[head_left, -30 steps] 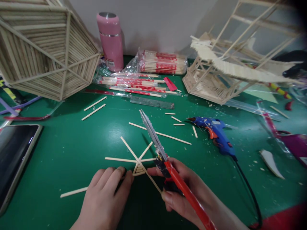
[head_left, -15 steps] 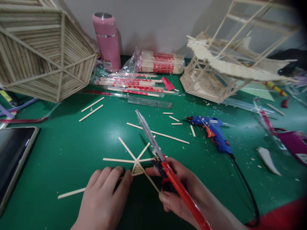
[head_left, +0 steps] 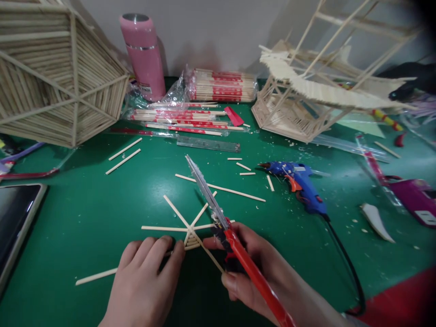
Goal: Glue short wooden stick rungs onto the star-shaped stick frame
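Note:
My left hand (head_left: 145, 277) is closed over a thin wooden stick (head_left: 97, 276), whose bare end juts out to the left. Its fingertips reach the lower side of a small star-shaped stick frame (head_left: 190, 229). Several short crosspieces (head_left: 192, 242) fill one wedge of that frame. In my right hand (head_left: 254, 268) are red-handled shears (head_left: 243, 256), the pointed blades aimed up and away over the frame's right side. The thumb and a finger of that hand are also at the frame's lower right spoke (head_left: 211, 255). Part of the shears' handles is hidden behind the fingers.
A blue hot glue gun (head_left: 299, 181) lies to the right, its black cord running forward. Loose sticks (head_left: 221, 187) and a clear ruler (head_left: 208, 144) lie beyond. Behind stand a pink flask (head_left: 145, 59), packed chopsticks (head_left: 223, 86), and large stick models (head_left: 286, 109). A phone (head_left: 20, 227) is at left.
The whole view has shifted slightly, so things sit a little further left. Both hands keep the same hold, and the shears and frame stay in about the same place.

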Demonstrator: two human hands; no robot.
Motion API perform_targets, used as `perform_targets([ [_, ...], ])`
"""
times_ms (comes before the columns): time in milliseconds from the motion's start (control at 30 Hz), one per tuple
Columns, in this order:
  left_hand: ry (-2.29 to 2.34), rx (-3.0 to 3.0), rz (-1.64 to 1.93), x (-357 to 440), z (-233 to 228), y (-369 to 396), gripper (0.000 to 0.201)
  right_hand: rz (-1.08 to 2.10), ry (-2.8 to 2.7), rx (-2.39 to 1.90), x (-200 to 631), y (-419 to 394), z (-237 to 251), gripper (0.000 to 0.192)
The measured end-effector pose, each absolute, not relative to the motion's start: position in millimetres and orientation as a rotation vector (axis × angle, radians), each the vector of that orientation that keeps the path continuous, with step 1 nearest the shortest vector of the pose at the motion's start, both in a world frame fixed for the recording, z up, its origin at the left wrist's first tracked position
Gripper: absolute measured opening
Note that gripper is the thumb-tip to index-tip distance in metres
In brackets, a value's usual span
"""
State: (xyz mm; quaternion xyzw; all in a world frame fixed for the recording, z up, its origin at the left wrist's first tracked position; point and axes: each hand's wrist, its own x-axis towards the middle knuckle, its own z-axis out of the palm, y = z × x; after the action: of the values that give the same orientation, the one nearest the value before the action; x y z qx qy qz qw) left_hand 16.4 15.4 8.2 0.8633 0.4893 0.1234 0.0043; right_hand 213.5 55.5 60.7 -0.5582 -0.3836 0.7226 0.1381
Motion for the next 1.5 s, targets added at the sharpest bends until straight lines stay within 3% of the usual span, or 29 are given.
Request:
perform_targets([
  [1500,1.485,2.615,0.379,13,14,19,0.024,2.111,-1.108,-1.589,215,57,72,0.032],
])
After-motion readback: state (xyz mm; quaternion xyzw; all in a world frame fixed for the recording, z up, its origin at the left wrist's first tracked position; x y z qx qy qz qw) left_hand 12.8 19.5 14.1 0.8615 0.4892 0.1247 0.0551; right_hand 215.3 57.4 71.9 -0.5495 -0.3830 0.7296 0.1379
